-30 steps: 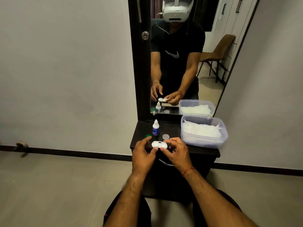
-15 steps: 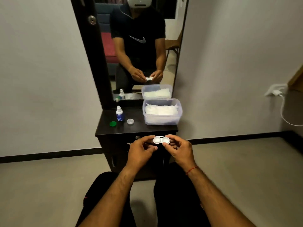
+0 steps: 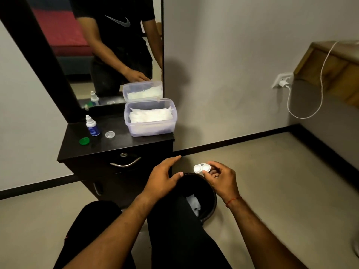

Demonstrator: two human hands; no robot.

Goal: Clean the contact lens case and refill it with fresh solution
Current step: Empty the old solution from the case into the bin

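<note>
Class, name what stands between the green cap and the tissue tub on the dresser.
In the head view: the solution bottle and a clear round cap.

White 2-well lens case (image 3: 202, 168) uncapped; solution bottle (image 3: 92, 126) upright on dresser (image 3: 116, 147).

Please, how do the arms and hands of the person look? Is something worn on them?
The left forearm and the right forearm are bare; no sleeve shows on them. The left hand and the right hand wear no gloves. A thin red thread goes around the right wrist. The left wrist carries nothing.
</note>
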